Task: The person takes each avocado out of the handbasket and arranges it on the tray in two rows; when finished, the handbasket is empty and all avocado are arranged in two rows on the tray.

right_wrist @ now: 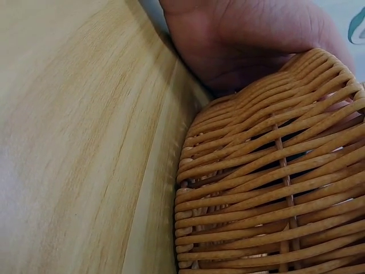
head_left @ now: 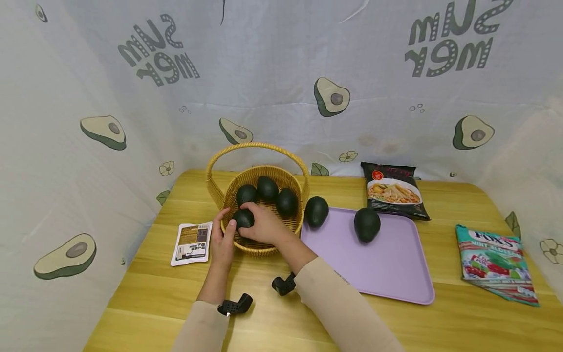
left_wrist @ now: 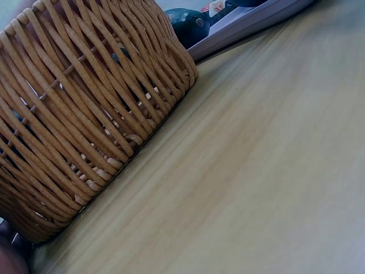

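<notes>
A wicker basket (head_left: 257, 252) with a tall arched handle stands on the table, with several dark green avocados inside, among them one (head_left: 287, 201) at its right side. My right hand (head_left: 264, 224) reaches over the front rim and grips an avocado (head_left: 243, 219) at the basket's front left. At the left rim, my left hand (head_left: 222, 244) holds the basket wall, its thumb over the edge close to that same avocado. In the right wrist view the right hand (right_wrist: 245, 34) bends over the woven rim, its fingertips hidden. The left wrist view shows mostly basket weave (left_wrist: 85, 97).
Right of the basket lies a lilac tray (head_left: 396, 264); one avocado (head_left: 367, 225) rests on it and another (head_left: 316, 211) at its left corner. A black noodle packet (head_left: 393, 190) lies behind, a Fox's candy bag (head_left: 497, 264) far right, a white packet (head_left: 191, 243) left.
</notes>
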`<action>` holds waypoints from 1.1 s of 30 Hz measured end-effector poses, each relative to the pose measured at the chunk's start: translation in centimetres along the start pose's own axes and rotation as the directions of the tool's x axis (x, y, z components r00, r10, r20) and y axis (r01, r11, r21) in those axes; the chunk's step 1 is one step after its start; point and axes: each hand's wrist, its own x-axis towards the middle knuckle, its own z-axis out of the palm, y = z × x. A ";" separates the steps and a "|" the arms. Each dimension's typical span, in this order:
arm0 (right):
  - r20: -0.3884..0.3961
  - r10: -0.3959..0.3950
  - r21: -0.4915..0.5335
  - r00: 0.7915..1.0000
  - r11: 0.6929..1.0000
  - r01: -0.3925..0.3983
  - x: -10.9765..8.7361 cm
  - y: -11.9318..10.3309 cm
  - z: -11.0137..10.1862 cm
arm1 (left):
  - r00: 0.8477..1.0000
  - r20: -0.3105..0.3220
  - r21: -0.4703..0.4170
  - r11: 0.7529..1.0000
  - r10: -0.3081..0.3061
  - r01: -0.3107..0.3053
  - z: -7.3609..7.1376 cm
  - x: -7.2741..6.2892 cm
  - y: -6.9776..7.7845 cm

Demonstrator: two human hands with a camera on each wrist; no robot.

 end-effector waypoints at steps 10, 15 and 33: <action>-0.133 -0.006 0.042 0.991 0.999 0.011 -0.1 0.1 -0.1 | 1.000 0.001 0.010 1.000 0.002 -0.002 0.0 0.0 0.1; -0.204 -0.007 0.084 0.979 0.996 0.025 -0.2 0.0 -0.2 | 1.000 0.003 0.019 1.000 0.002 -0.002 0.0 0.0 0.0; -0.391 -0.078 0.145 0.917 0.979 0.145 -0.5 0.0 -0.3 | 1.000 0.002 0.015 1.000 0.019 -0.019 -0.1 0.2 -0.3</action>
